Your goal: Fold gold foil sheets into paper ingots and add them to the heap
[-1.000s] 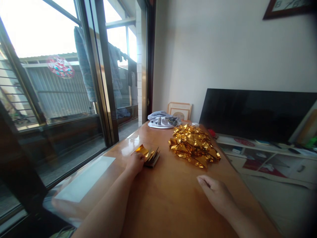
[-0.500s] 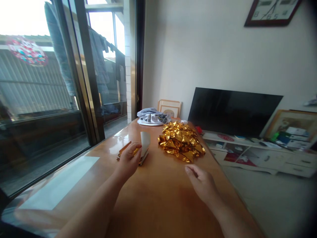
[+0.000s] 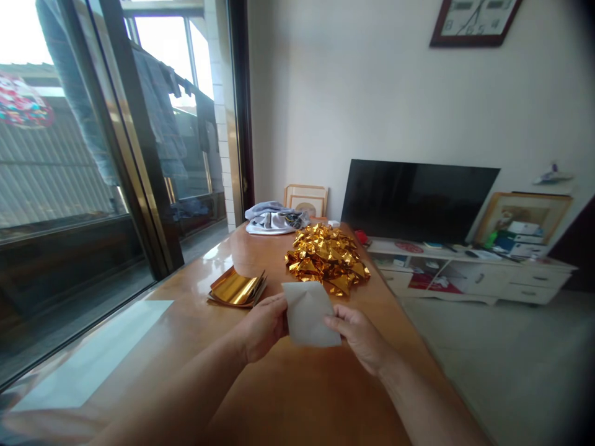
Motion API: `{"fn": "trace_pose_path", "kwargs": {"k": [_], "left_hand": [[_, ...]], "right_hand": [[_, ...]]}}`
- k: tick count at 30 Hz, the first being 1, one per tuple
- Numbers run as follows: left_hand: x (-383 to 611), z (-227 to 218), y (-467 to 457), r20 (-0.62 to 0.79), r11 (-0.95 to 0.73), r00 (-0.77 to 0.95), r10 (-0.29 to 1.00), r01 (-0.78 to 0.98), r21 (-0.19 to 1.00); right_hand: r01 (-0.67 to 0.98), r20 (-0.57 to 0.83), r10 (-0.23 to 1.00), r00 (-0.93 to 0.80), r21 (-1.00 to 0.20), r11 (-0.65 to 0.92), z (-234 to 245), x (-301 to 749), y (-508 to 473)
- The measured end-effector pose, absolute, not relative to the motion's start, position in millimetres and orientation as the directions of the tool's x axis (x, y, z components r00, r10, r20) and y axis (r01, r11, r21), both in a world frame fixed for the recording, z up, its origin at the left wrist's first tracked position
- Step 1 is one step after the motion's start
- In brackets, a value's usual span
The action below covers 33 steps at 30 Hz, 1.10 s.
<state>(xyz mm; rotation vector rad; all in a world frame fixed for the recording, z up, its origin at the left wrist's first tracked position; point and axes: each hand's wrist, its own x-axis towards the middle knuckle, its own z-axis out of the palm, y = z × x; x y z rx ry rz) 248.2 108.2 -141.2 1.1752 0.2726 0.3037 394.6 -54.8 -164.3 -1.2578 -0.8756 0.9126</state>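
The sheet [image 3: 310,314] fills the gap between the 2 hands [image 3: 264,326]. On the near side, the surface [image 3: 297,399] lies bare. Ahead, a narrow open lane runs between the stack [image 3: 235,288] on the left and the heap [image 3: 325,259] on the right, and the clothes [image 3: 272,223] close its far end. Above both, the air is open.

This looks like a home, most likely a living room. A large flat-screen television [image 3: 418,201] stands against a plain pale wall on a long, low white cabinet [image 3: 520,286] with drawers, and a framed picture [image 3: 548,214] leans beside it. A square-cornered wall clock [image 3: 476,21] hangs above. Garments [image 3: 158,118] hang beyond the dark-framed glass doors [image 3: 137,142], and bundled fabric [image 3: 272,221] lies at the far end of a glossy wooden table [image 3: 288,396].
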Motion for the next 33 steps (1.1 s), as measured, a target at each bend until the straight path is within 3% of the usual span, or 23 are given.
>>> {"fn": "trace_pose_path", "kwargs": {"k": [3,6,8,10,13,16,18,23,27,30,33], "left_hand": [[258,-153,118,-0.135,0.368,0.886,0.443,-0.042,0.929],[266,-166,127,-0.115,0.292,0.806,0.581,-0.074,0.954],[269,-175,129,-0.022,0.079,0.677,0.735,-0.054,0.995],[268,-183,128,0.193,-0.249,0.587,0.786,0.015,0.968],[260,-185,120,0.434,-0.630,0.697,0.571,0.034,0.776],[250,-178,109,0.430,-0.782,0.868,0.249,-0.081,0.617],[246,-171,103,0.368,-0.846,0.920,0.135,-0.087,0.526],[244,-160,95,0.246,-0.927,0.968,0.057,-0.040,0.374],[245,-157,94,0.191,-0.946,0.982,-0.006,-0.068,0.316],[245,-157,94,0.173,-0.945,0.985,-0.013,-0.068,0.318],[246,-160,95,0.173,-0.946,0.985,-0.006,-0.062,0.319]], "right_hand": [[-0.129,-0.060,0.891,0.449,-0.992,-0.002,-173,398,-53],[-0.058,-0.114,0.858,0.501,-0.994,-0.098,-177,399,-53],[-0.004,-0.115,0.839,0.533,-0.991,-0.133,-178,399,-52],[0.020,-0.113,0.815,0.569,-0.988,-0.151,-180,399,-51],[0.002,-0.137,0.784,0.606,-0.985,-0.174,-182,400,-51],[-0.039,-0.154,0.785,0.601,-0.986,-0.164,-182,401,-52],[-0.058,-0.158,0.784,0.600,-0.986,-0.154,-180,402,-53],[-0.083,-0.177,0.763,0.622,-0.984,-0.160,-174,402,-56],[-0.049,-0.178,0.769,0.613,-0.981,-0.188,-177,406,-56],[0.129,-0.104,0.759,0.643,-0.962,-0.241,-182,415,-58],[0.429,0.094,0.744,0.661,-0.861,-0.273,-180,424,-64]]}}
